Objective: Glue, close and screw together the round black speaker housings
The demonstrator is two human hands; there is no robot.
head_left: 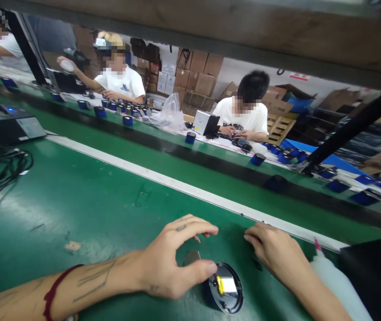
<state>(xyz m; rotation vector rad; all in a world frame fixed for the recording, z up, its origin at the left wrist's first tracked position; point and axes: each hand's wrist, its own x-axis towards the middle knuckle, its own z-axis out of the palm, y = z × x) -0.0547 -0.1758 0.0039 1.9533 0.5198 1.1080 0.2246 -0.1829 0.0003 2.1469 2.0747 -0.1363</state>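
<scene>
Round black disc (226, 289) is lying on the counter (76, 200).
Your left hand (168, 263) is arching over it, spread, thumb touching its rim; your right hand (272, 252) is resting beside, empty. Likely positioning; lifting is calling for a firmer pinch.

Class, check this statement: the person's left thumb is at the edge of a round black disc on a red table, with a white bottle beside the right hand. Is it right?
Not quite. The head view shows the table is green, not red. The rest stands: the left hand has its thumb at the edge of the round black disc, and the white bottle lies beside the right hand.
</scene>
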